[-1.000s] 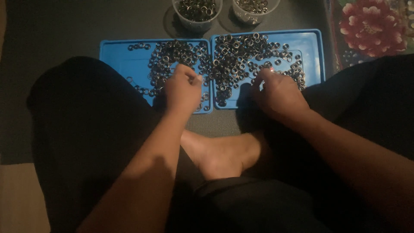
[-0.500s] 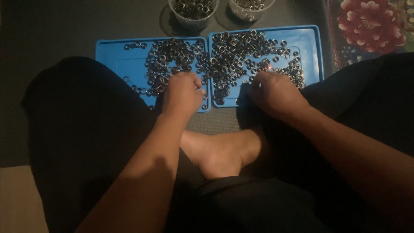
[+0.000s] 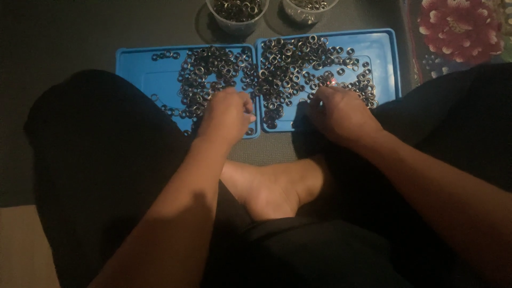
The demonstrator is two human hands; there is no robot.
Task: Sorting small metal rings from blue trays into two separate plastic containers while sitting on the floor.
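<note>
I sit cross-legged on a dark mat, my bare foot (image 3: 274,189) tucked between my knees; two blue trays lie side by side in front of me, touching along one edge. My left hand (image 3: 226,113) rests on the near right corner of the left blue tray (image 3: 140,65), its fingers curled under in a loose fist over the metal rings (image 3: 210,72) heaped there; whether it pinches a ring I cannot tell, since the fingertips are hidden. My right hand (image 3: 341,114) is curled the same way at the near edge of the right blue tray (image 3: 381,50), fingertips down among that tray's rings (image 3: 298,58); a grasp may be there, but it does not show.

Beyond the trays stand two clear plastic cups, the left cup (image 3: 237,13) holding a good layer of rings, the right cup (image 3: 306,8) also holding some, though its top is cut off by the frame; a red floral cloth (image 3: 458,29) lies off to the right.

By my reckoning the work is early to midway; the cups hold a share, yet both trays remain thickly covered with loose rings, the right one more so; most of the pile is left.
</note>
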